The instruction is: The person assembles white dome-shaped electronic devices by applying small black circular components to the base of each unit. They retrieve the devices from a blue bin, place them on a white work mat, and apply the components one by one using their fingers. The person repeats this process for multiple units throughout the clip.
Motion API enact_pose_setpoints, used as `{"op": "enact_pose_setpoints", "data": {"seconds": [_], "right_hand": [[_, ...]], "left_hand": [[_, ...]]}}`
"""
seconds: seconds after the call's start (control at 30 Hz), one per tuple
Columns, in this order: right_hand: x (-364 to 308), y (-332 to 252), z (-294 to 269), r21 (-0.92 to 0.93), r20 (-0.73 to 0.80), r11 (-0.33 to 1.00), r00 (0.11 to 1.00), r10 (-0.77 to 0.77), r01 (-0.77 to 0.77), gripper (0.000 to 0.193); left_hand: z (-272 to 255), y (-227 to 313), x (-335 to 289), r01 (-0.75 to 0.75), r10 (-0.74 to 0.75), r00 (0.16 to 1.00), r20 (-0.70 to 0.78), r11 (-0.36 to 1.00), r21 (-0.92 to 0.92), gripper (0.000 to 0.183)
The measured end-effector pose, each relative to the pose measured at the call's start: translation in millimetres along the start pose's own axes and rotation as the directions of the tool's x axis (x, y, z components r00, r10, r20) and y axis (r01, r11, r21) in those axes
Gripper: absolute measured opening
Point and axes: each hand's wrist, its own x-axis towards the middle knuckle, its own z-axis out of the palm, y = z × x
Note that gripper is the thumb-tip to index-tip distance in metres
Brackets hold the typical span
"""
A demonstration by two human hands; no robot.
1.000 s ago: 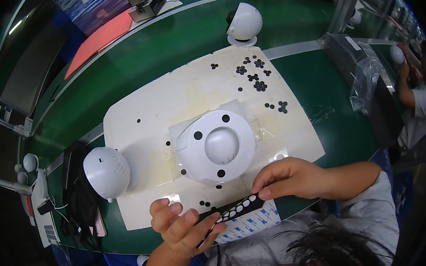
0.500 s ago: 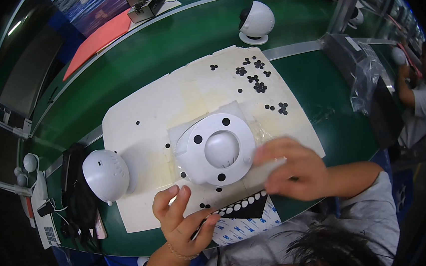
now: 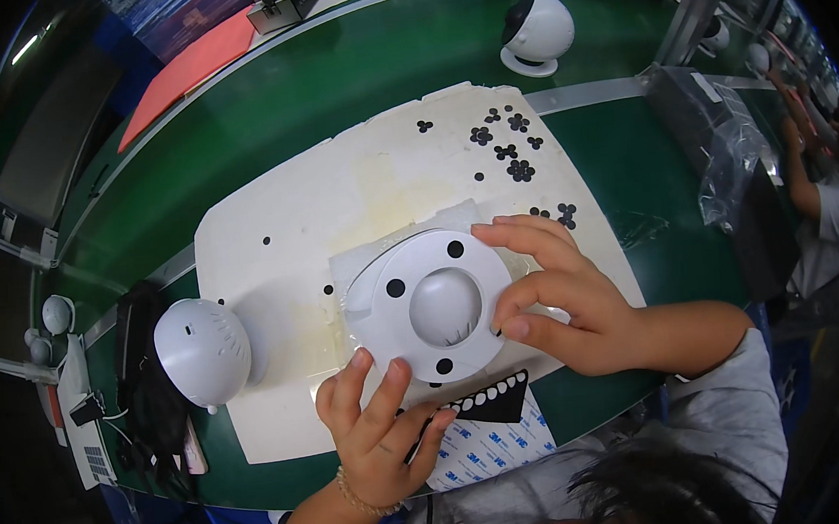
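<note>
A white ring-shaped base [image 3: 494, 271] lies on a translucent wrap in front of me, with three black round pads [image 3: 395, 288] on its face. My right hand [image 3: 586, 313] is at the ring's right side, thumb and forefinger pinched on a small black pad [image 3: 498, 333], only partly visible; its other fingers reach over the rim. My left hand [image 3: 378, 428] pinches a black adhesive pad sheet [image 3: 495, 406] with a row of round white gaps, between thumb and forefinger. Two left fingertips are by the ring's lower left edge. White backing paper [image 3: 489, 454] with blue print hangs below the sheet.
A worn cream board [image 3: 276, 194] covers the green table, with clusters of black pads [image 3: 521, 170] at its far right. White rounded devices stand at left [image 3: 200, 348] and far right [image 3: 544, 28]. Black bags and cables [image 3: 154, 391] lie left; a dark box [image 3: 718, 170] sits right.
My right hand has moved up and left to the ring's right side. My left hand has shifted slightly right and down, still holding the pad sheet. The view has shifted a little.
</note>
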Motion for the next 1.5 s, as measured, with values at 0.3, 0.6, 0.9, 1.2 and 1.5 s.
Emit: {"op": "enact_pose_setpoints", "data": {"seconds": [0.3,0.6,0.9,1.2,1.5], "right_hand": [[-11.0,8.3,1.2,-0.402,-0.033,0.885,0.962,-0.269,0.234,0.018],[2.2,5.3,9.7,0.598,0.186,0.679,0.898,0.398,-0.425,0.028],[113.1,58.4,-22.5,0.752,-0.052,0.554,0.805,0.59,-0.357,0.016],[143.6,216.4,-28.5,-0.741,-0.127,0.641,0.979,0.157,-0.198,0.023],[62.8,255.5,-157.7,-0.576,-0.701,0.154,0.582,0.412,-0.803,0.072]], "left_hand": [[-0.1,1.1,-1.6,0.024,-0.024,1.0,0.003,1.0,0.004,0.013],[-0.6,0.2,-1.6,0.025,-0.025,0.999,0.02,0.999,-0.023,0.014],[-10.8,5.1,12.6,0.044,-0.034,0.997,0.066,0.987,-0.158,0.016],[-23.5,3.0,22.6,0.584,-0.324,0.693,0.643,0.777,-0.237,0.017],[-32.8,7.7,31.5,0.658,-0.251,0.652,0.716,0.657,-0.368,0.02]]}}
